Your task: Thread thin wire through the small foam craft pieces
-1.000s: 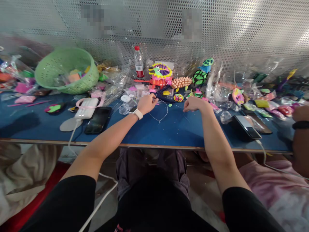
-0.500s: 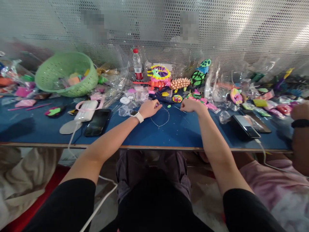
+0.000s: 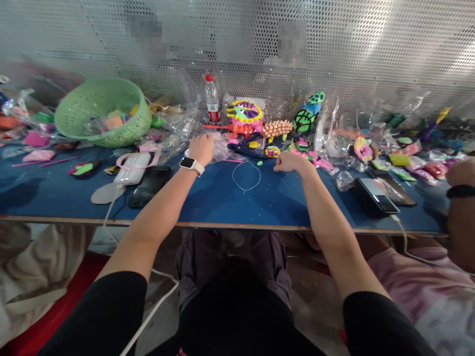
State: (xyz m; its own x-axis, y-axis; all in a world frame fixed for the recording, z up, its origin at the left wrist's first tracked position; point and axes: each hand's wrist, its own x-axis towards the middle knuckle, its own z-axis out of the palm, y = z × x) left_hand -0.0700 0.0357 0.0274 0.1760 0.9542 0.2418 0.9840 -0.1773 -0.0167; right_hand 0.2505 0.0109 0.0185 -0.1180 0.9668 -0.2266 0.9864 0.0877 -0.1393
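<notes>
My left hand [image 3: 201, 149], with a white-banded watch on its wrist, is over crumpled clear plastic wrap [image 3: 219, 146]. Its fingers curl down and away from view, so anything in them is hidden. My right hand [image 3: 291, 162] is closed low over the blue table, near a small colourful clay figure [image 3: 303, 146]; what it pinches cannot be made out. Between the hands lies a thin pale loop [image 3: 246, 189] on the table. A pink stick [image 3: 233, 160] and a small green clay piece [image 3: 260, 163] lie just beyond it.
Several clay creatures, a brown spiky one [image 3: 276, 128] among them, stand at the back beside a red-capped bottle [image 3: 212, 101]. Left are a green basket [image 3: 102, 141], a white power bank [image 3: 133, 168] and a dark phone [image 3: 152, 185]. Another phone [image 3: 378, 194] and a person's forearm [image 3: 462, 212] are right.
My left hand has moved left and farther back, onto the plastic wrap, uncovering the pink stick. My right hand has barely moved; the thin stick at its fingers no longer shows.
</notes>
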